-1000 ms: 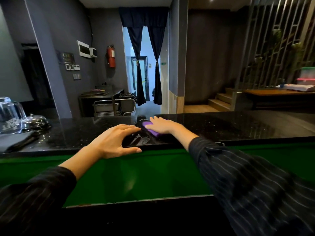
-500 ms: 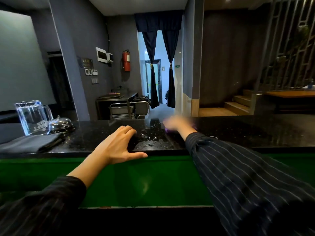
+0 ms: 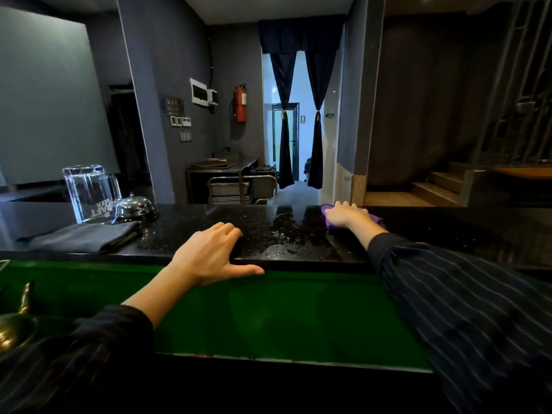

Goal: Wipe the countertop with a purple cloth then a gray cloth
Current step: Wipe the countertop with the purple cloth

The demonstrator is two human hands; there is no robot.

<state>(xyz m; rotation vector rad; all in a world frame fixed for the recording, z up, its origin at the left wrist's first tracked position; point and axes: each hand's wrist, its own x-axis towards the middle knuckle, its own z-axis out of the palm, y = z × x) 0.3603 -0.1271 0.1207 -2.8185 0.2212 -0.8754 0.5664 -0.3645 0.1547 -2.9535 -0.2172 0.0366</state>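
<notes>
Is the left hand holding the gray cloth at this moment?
No, the left hand rests bare on the edge of the countertop, while the gray cloth lies folded apart from it, near the bell.

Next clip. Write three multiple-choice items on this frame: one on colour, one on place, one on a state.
1. What colour is the cloth under the right hand? A gray B purple C green
2. Where does the gray cloth lie? A on the floor B in a bucket C next to the glass mug
3. How is the left hand? A clenched in the air B gripping the gray cloth C flat on the countertop at its near edge
Answers: 1 B, the purple cloth shows round the fingers; 2 C, it lies folded just in front of the mug; 3 C, straight fingers rest on the stone.
</notes>
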